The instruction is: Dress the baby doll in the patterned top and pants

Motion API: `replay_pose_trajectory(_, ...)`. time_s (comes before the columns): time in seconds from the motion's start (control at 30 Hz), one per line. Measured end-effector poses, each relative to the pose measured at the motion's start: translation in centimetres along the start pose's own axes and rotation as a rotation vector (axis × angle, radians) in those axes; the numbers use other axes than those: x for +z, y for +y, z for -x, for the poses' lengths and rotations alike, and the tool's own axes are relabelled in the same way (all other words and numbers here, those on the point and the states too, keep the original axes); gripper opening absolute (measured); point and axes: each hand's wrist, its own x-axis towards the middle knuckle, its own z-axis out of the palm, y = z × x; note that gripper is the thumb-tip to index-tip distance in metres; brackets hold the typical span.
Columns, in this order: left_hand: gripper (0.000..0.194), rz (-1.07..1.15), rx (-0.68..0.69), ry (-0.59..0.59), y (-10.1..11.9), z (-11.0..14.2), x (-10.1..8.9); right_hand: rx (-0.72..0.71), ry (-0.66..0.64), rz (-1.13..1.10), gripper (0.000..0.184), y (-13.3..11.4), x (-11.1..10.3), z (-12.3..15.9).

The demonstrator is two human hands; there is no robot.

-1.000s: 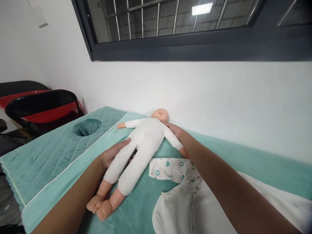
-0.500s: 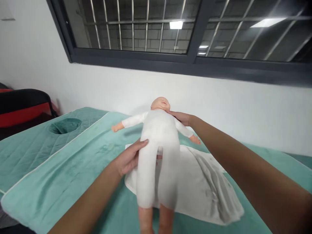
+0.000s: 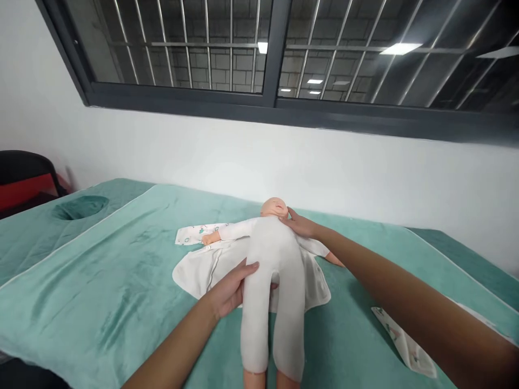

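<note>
A baby doll (image 3: pixel 275 254) in a white bodysuit lies face up, its head toward the wall and its bare lower legs toward me. Wrapped round its thigh from the left side is my left hand (image 3: pixel 233 286), thumb on top and fingers passing underneath. My right hand (image 3: pixel 299 222) grips the doll at the neck and shoulder, with part of the fingers hidden behind it. Beneath the doll spreads an opened white baby garment (image 3: pixel 194 273) with a patterned sleeve (image 3: pixel 197 234) reaching left under the doll's hand.
A green cover (image 3: pixel 121 270) lies over the padded bed, which has a round hole (image 3: pixel 87 207) at the left. Patterned cloth (image 3: pixel 405 343) lies at the right, partly behind my right forearm. A red and black chair (image 3: pixel 28 175) stands far left. The white wall (image 3: pixel 203 151) borders the back.
The doll has come down onto the spread garment, held by both hands. My view has turned to the right, so patterned cloth now shows at the right.
</note>
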Motion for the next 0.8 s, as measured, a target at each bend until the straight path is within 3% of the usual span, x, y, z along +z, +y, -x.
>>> replay_pose_trajectory(0.1, 0.046, -0.378, 0.109, 0.126, 1.1, -0.4, -1.3, -0.015, 0.205, 0.445, 0.074, -1.8, 0.0, 1.0)
replay_pose_trajectory(0.2, 0.035, -1.037, 0.345, 0.325, 2.5, -1.7, -3.4, -0.222, 0.337, 0.75, 0.045, -4.6, 1.4, 1.2)
replay_pose_trajectory(0.3, 0.032, -1.602, 0.491, 0.37, 3.0, -3.2, -4.7, -0.428, 0.223, 0.738, 0.036, -7.4, 4.2, -0.4)
replay_pose_trajectory(0.37, 0.034, -1.789, 0.513, 0.38, 2.9, -3.7, -5.0, -0.465, 0.055, 0.682, 0.041, -8.8, 6.0, -2.1)
replay_pose_trajectory(0.43, 0.035, -1.858, 0.54, 0.43, 2.7, -4.0, -5.1, -0.447, -0.093, 0.647, 0.043, -9.8, 7.4, -4.0)
replay_pose_trajectory(0.5, 0.034, -1.876, 0.565, 0.476, 2.5, -4.1, -5.3, -0.426, -0.162, 0.648, 0.038, -10.4, 8.5, -5.4)
replay_pose_trajectory(0.63, 0.033, -1.834, 0.573, 0.583, 2.8, -4.1, -6.4, -0.403, -0.152, 0.644, 0.028, -10.4, 9.2, -6.3)
replay_pose_trajectory(0.8, 0.03, -1.7, 0.493, 0.89, 4.4, -4.2, -8.0, -0.427, -0.033, 0.504, 0.035, -8.9, 7.9, -4.7)
